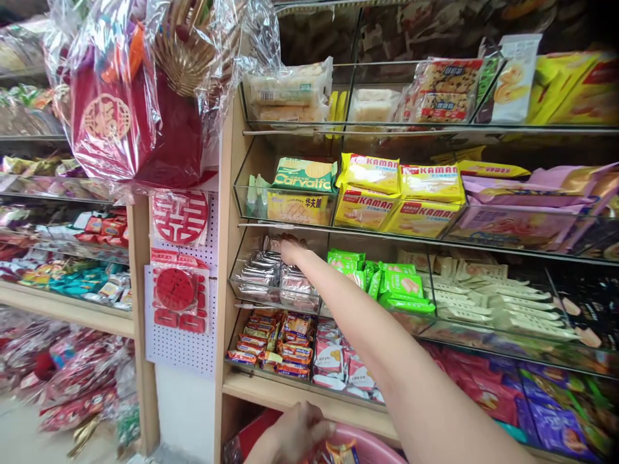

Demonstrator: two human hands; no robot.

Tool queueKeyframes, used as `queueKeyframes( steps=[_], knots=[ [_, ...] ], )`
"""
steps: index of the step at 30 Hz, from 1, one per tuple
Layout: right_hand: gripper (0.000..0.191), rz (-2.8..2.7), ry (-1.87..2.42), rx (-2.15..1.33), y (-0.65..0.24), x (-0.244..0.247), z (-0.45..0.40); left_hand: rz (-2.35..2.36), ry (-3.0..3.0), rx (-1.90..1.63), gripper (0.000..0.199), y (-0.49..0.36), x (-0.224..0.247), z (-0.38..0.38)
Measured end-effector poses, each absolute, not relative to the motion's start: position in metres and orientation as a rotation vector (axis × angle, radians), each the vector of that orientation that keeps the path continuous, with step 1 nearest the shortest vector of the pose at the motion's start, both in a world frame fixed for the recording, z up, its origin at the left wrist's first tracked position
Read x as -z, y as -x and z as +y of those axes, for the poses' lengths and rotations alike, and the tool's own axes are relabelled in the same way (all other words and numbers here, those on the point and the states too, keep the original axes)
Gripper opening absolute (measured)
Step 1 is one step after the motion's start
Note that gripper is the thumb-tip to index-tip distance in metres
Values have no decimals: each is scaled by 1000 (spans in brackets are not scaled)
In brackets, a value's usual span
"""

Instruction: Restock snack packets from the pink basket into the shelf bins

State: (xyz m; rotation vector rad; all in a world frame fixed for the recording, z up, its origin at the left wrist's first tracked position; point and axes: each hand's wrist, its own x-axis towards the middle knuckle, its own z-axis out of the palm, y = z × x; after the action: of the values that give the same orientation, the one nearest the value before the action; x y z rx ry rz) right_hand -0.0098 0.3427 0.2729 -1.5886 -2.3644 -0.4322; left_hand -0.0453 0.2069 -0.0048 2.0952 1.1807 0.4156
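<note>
My right hand reaches into a clear bin at the left of the third shelf. It is at the back of several dark-and-silver wrapped snack packets, and its fingertips are hidden there. Low in the picture, my left hand is closed at the rim of a pink plastic basin, fingers curled and thumb to the right. An orange-wrapped snack packet lies inside the basin. Beside my right forearm, green snack packets fill the neighbouring bin.
Yellow wafer packs sit on the shelf above my right hand. Below it are orange-blue packets and pink-white packets. A cellophane-wrapped red gift bag hangs at upper left. The wooden upright edges the shelves.
</note>
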Motion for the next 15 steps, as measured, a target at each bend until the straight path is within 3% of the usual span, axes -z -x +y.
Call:
queueKeyframes(
  steps=[7,15],
  knots=[
    [37,-2390,1656,366,7,-267,354,1179,-2112,-428,41,44,2,207],
    [37,-2383,1522,530,11,-272,354,1190,-2113,-406,44,43,-1,205]
  ],
)
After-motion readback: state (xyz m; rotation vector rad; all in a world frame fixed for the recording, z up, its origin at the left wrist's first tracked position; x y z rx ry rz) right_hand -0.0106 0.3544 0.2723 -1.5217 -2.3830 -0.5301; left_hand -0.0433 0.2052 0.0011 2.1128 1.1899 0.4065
